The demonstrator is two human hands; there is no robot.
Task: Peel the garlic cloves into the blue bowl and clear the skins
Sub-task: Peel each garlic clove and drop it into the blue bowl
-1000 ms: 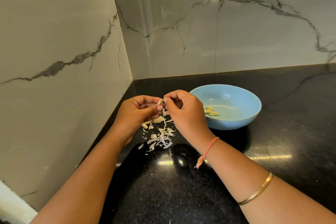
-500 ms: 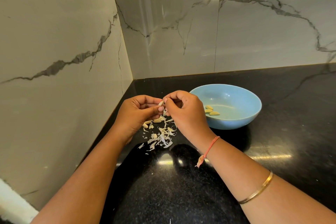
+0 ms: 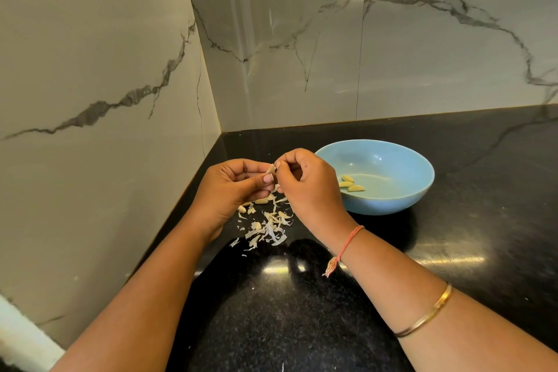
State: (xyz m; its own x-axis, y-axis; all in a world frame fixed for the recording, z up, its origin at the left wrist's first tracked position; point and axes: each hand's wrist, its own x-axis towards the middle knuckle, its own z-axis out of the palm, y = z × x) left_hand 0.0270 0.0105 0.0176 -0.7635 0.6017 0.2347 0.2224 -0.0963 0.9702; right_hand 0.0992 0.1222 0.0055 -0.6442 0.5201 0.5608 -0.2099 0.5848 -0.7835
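While left hand (image 3: 229, 190) and right hand (image 3: 308, 187) pinch one garlic clove (image 3: 270, 169), three peeled cloves (image 3: 350, 183) in blue bowl (image 3: 416, 190); skins (image 3: 268, 228) below.

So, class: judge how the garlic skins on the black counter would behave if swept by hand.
The garlic skins look thin and curled, so probably light and floppy, apt to scatter. The black counter looks glossy, so they would likely slide easily; tiny stray flakes may get missed.
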